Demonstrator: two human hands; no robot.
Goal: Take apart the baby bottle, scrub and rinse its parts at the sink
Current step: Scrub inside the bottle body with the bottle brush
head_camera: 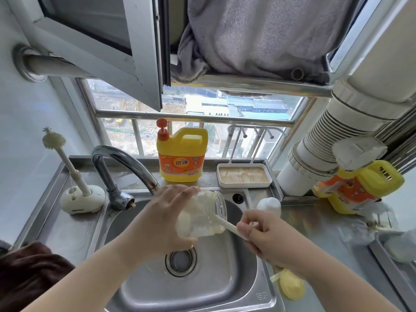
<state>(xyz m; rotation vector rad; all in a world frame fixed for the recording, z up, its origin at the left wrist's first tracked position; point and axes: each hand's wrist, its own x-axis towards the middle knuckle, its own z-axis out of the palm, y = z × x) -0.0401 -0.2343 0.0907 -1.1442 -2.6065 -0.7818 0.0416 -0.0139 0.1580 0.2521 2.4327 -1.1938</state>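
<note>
Over the sink (225, 289), the left hand (166, 219) has its grip clamped round the tilted bottle body (202, 215), mouth facing right so the right hand's (267, 235) grip, closed on the bottle brush (227, 225), can scrub inside.

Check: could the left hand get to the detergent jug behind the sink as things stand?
Probably not yet: the left hand is gripping the bottle. The path to the detergent jug looks clear otherwise.

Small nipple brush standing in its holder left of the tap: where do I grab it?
Take the small brush by its bare shaft, mid-height, coming from the right and above. The bristle head is on top, the foot sits in the holder, and the shaft leans up-left, so lift along that lean.
</note>
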